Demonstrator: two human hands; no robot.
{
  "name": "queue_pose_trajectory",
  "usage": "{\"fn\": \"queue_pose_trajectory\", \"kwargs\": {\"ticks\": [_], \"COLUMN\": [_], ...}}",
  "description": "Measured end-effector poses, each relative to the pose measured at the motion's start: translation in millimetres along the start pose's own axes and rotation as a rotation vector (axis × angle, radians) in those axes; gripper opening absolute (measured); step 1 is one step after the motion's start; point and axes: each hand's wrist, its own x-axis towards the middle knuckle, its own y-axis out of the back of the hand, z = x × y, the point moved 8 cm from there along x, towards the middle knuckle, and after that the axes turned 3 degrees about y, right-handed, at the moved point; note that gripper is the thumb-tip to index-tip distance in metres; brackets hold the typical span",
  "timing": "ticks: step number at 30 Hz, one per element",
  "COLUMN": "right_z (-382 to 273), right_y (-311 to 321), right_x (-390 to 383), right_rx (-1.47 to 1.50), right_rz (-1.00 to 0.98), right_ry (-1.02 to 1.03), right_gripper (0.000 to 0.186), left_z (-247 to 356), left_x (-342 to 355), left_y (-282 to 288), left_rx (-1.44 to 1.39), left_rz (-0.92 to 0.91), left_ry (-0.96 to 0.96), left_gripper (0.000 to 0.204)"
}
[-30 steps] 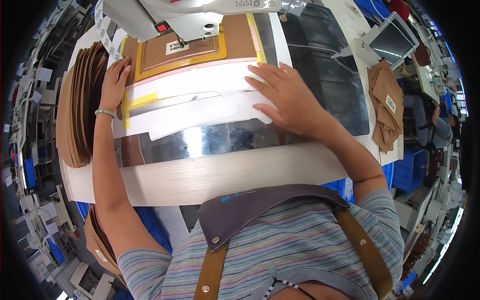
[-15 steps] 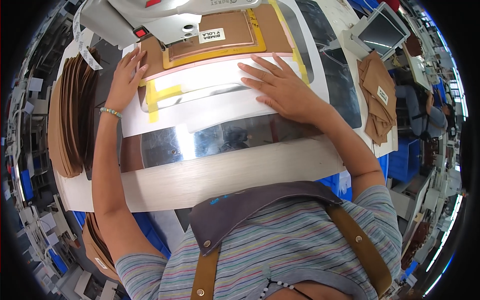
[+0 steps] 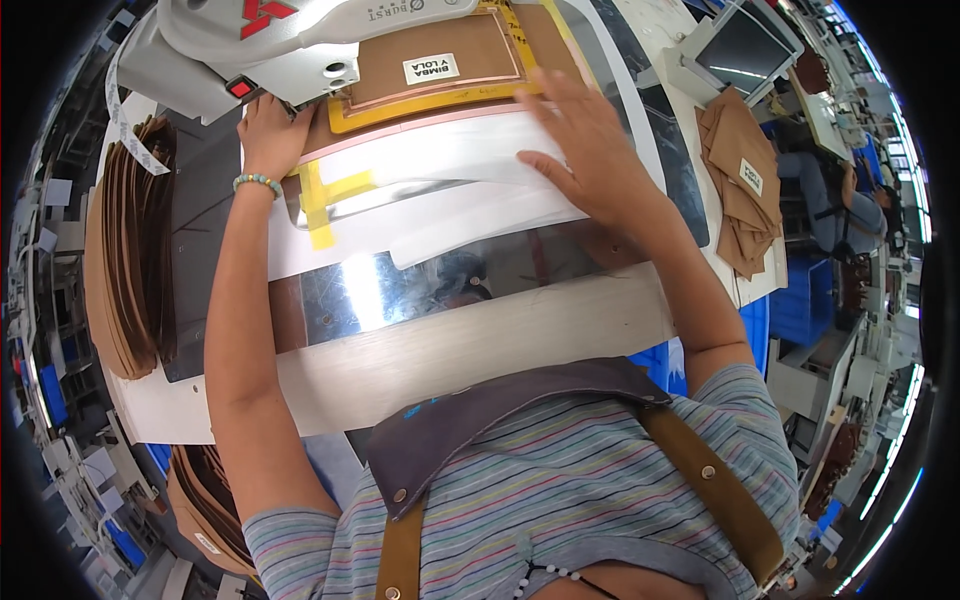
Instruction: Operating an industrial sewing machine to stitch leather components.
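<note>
A brown panel (image 3: 440, 60) with a white label lies inside a yellow-edged frame (image 3: 430, 99) under a white machine head (image 3: 230, 50). Beneath the frame is a white sheet (image 3: 440, 150) with a pink edge strip and yellow tape (image 3: 318, 205). My left hand (image 3: 272, 138) rests by the frame's near left corner, just below the machine head, holding nothing I can see. My right hand (image 3: 590, 150), slightly smeared by motion, has its fingers apart over the frame's near right corner. Whether its fingertips touch the frame I cannot tell.
A stack of brown panels (image 3: 125, 250) stands at the left edge of the table. On the right lie brown pieces with a label (image 3: 740, 180), below a tilted screen (image 3: 740, 50). A shiny metal plate (image 3: 420, 285) spans the front. Another person (image 3: 840, 205) sits far right.
My right hand has moved from the white sheet up to the frame's near right corner. My left hand has shifted right, closer to the frame's left corner. The view has turned slightly.
</note>
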Motion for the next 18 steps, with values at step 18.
{"fn": "queue_pose_trajectory", "kwargs": {"ticks": [18], "right_z": [-40.8], "right_y": [13.6], "right_x": [30.5], "right_rx": [0.117], "right_rz": [0.000], "right_ry": [-0.007], "right_gripper": [0.044], "left_z": [8.1], "left_x": [5.7], "left_y": [20.3], "left_rx": [-0.134], "left_rz": [0.228], "left_ry": [-0.006], "left_gripper": [0.022]}}
